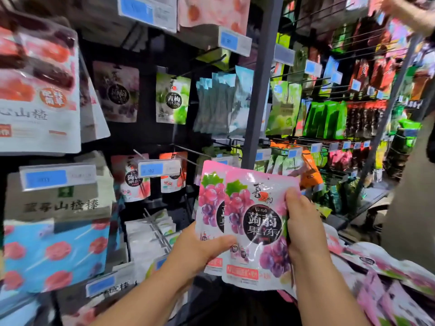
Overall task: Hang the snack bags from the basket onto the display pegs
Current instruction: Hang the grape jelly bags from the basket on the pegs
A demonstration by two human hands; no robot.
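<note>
Two grape snack bags (255, 222) are pinched before the rack (259, 90) (thumb of the left hand (202, 250) low, right hand (303, 222) curled round the edge), so holes are best squared up before a peg (188, 150) is tried.

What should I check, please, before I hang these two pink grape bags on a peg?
1. Left hand grip: its thumb pinches the rear bag low down and reaches the front bag: ok.
2. Right hand grip: it holds the front bag's right edge: ok.
3. Bags squared up: the rear bag sits offset to the left: not ok.
4. Hang holes lined up: too small to see: cannot tell.
5. Peg free: the wire peg above the bags looks bare along its front length: ok.
</note>
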